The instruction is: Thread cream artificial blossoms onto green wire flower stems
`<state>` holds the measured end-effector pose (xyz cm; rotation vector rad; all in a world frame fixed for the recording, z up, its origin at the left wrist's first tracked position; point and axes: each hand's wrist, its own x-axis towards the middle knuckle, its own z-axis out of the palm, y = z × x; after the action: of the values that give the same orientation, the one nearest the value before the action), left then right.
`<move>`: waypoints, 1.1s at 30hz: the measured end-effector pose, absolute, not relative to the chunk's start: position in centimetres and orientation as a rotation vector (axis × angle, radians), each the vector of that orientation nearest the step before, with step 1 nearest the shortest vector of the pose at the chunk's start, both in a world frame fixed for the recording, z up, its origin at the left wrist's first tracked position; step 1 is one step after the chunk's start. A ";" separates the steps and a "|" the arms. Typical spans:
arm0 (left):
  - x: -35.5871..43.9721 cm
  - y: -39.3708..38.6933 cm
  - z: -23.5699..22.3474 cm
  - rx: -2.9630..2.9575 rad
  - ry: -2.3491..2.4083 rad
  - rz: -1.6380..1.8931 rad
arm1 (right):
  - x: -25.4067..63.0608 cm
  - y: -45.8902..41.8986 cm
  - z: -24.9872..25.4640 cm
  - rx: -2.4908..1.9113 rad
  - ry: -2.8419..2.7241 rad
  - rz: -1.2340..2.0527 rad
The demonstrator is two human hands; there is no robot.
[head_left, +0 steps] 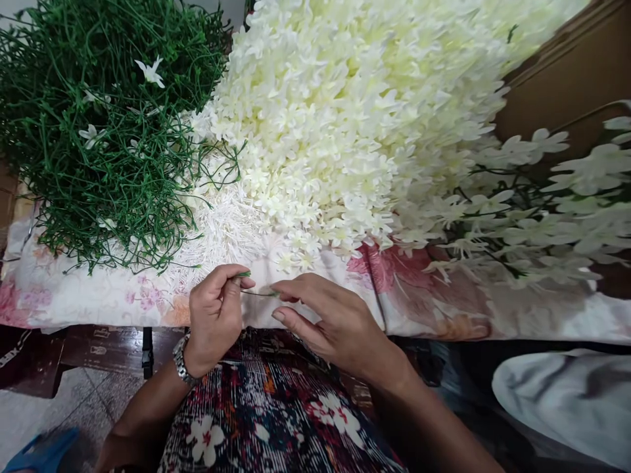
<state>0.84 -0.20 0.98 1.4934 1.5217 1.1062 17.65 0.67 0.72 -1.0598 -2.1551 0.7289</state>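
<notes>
Both hands, left hand [215, 316] and right hand [329, 323], pinch a thin wiry green stem [257, 293].

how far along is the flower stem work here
Looks done: finished sprays with white blooms lie at the right. In hand: the left hand and right hand pinch one thin green stem between them over the floral cloth. Left: a big heap of loose white flowers and a tangled pile of bare green stems, so apparently plenty remains.
</notes>
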 end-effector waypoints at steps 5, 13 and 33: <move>1.1 -0.4 1.2 1.430 1.454 1.130 | 16.6 0.8 0.9 -1.012 -2.061 0.742; 1.1 -1.1 0.9 1.235 1.224 1.105 | 15.5 0.8 0.9 -1.129 -1.900 0.738; -0.1 -1.1 0.7 0.993 1.194 0.991 | 17.6 3.5 1.1 -1.169 -2.318 0.067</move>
<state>-0.06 -1.10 0.71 0.9928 1.1941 0.9910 17.61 3.53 1.12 -1.1686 -2.3176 0.0674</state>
